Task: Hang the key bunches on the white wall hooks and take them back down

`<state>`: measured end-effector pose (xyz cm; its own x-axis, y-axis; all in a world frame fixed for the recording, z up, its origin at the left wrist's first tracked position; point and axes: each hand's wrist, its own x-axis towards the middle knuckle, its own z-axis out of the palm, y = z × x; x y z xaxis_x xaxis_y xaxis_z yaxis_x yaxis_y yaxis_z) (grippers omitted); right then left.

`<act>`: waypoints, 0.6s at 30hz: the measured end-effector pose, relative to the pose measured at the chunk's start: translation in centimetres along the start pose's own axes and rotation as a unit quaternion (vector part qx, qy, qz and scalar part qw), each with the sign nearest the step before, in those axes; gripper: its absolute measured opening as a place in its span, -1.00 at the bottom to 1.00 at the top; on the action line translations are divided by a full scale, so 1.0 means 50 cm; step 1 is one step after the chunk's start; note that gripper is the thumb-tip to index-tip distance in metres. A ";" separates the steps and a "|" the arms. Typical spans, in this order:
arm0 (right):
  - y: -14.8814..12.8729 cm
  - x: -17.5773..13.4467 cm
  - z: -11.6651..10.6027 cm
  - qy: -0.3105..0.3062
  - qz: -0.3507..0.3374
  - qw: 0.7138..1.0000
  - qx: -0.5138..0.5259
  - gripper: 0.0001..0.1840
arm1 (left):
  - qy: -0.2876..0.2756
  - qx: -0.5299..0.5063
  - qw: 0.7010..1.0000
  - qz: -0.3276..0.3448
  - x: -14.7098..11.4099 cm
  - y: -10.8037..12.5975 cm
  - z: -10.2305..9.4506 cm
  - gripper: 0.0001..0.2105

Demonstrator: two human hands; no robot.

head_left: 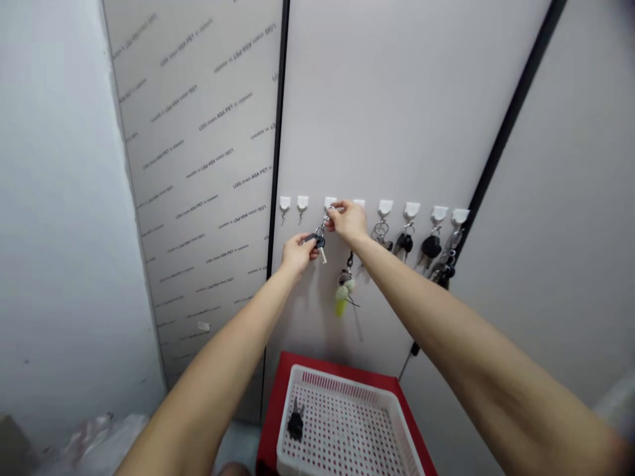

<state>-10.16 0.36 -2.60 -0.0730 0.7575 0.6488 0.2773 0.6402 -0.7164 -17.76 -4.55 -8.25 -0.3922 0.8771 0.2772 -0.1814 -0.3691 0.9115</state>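
Note:
My left hand [298, 254] pinches the black head of a key in a bunch of keys [321, 246]. Silver blades point down from it. My right hand [350, 219] is closed on the ring and chain at the top of the same bunch, right at a white adhesive hook [330, 202] on the panel. Whether the ring sits on that hook is hidden by my fingers. Just below my right hand hangs another key set with a pale green and yellow charm [344, 291]; its hook is partly covered by my hand.
Two bare white hooks [302, 203] are on the left. More hooks on the right carry key bunches [430, 246]. Below, a white perforated basket [347, 423] with black keys [296, 422] in it rests on a red surface [272, 403]. A printed panel [198, 165] stands left.

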 end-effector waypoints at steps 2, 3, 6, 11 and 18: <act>0.016 0.004 0.014 0.000 0.008 0.999 -0.036 -0.88 | -0.002 0.026 0.999 -0.022 0.008 -0.017 -0.007 -0.81; 0.026 0.003 0.018 -0.002 0.017 0.999 -0.045 -0.86 | -0.006 0.038 0.999 -0.035 0.009 -0.029 -0.012 -0.80; 0.053 -0.010 0.020 0.004 -0.012 0.995 -0.096 -0.77 | -0.015 0.067 0.996 -0.056 0.004 -0.068 -0.032 -0.75; 0.108 -0.158 0.002 0.005 -0.200 0.954 -0.223 -0.70 | -0.033 0.099 0.990 -0.095 -0.045 -0.140 -0.092 -0.77; 0.245 -0.509 0.014 -0.492 -0.104 0.840 -0.202 -0.82 | -0.034 0.113 0.978 -0.174 -0.174 -0.258 -0.187 -0.87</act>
<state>-5.55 -10.99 -28.10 -0.8616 0.5013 0.0800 0.4495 0.8266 -0.3387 -20.43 -10.31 -25.26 -0.2809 0.9585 -0.0495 -0.0861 0.0262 0.9959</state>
